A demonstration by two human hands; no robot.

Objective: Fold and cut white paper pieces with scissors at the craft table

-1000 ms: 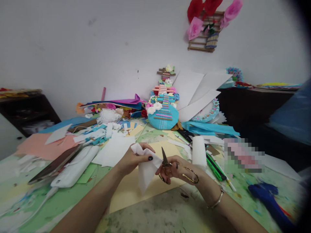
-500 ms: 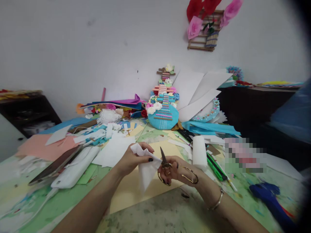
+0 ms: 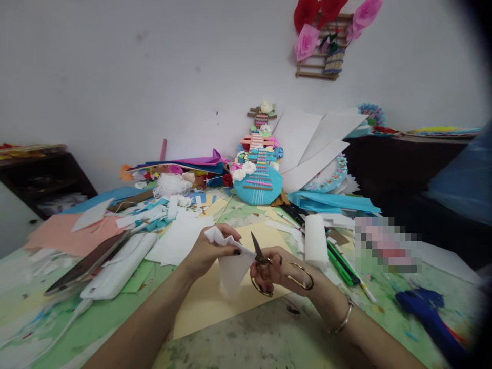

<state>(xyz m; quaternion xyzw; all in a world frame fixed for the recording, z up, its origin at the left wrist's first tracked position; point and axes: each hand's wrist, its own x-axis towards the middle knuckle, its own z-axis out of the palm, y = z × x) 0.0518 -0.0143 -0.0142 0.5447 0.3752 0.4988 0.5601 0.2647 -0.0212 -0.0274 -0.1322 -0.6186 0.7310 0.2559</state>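
My left hand (image 3: 205,254) pinches a folded piece of white paper (image 3: 230,269) that hangs down over a pale yellow sheet (image 3: 207,307). My right hand (image 3: 280,269) grips gold-handled scissors (image 3: 265,266), fingers through the loops. The blades point up and touch the paper's right edge. A metal bangle (image 3: 343,318) circles my right wrist.
The green, paint-stained table (image 3: 96,318) is covered with paper scraps. A white phone-like case (image 3: 115,269) and a dark tablet lie at left, a white roll (image 3: 315,240) and green pens (image 3: 340,264) at right. A blue paper guitar (image 3: 259,179) leans against the wall. Dark shelving stands at far right.
The scissors have shifted slightly left and their blades have closed in on the paper's edge. The paper has lifted a little in my left hand.
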